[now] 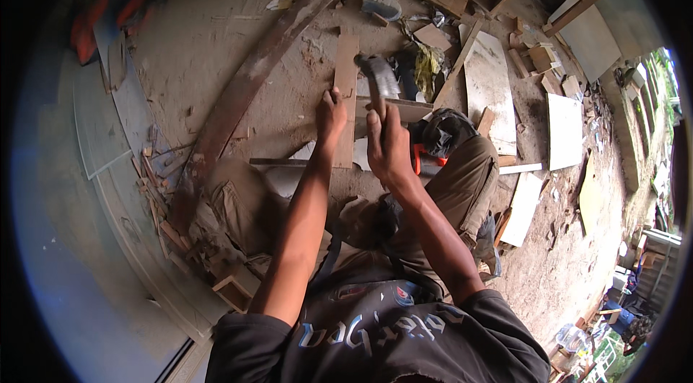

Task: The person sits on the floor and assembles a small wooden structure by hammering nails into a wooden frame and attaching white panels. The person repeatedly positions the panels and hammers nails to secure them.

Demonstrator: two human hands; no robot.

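Hammer (378,78) and narrow wooden strip (345,98) are the things in hand: the person is sitting low on the dirt floor (216,44) with knees apart, and the strip is lying lengthwise on the ground just ahead of them, crossing a second, darker board (404,109) that is running off to the right. The right hand (388,145) is closing fully round the hammer's handle, fingers wrapped tight, with the blurred metal head raised above the strip's far half, so the work looks to be at the striking stage, judging by the blur and the lifted head. The left hand (330,117) is pressing down on the strip's left edge, fingers curled together over the wood and pinning it flat; whether it is also pinching a nail is too small to tell. The next blow is calling for a steady hold and for those fingers staying well to the side of where the head is landing, since the two hands are working close together. Offcuts, pale panels (491,83) and a long rusty plank (238,94) are lying scattered around.
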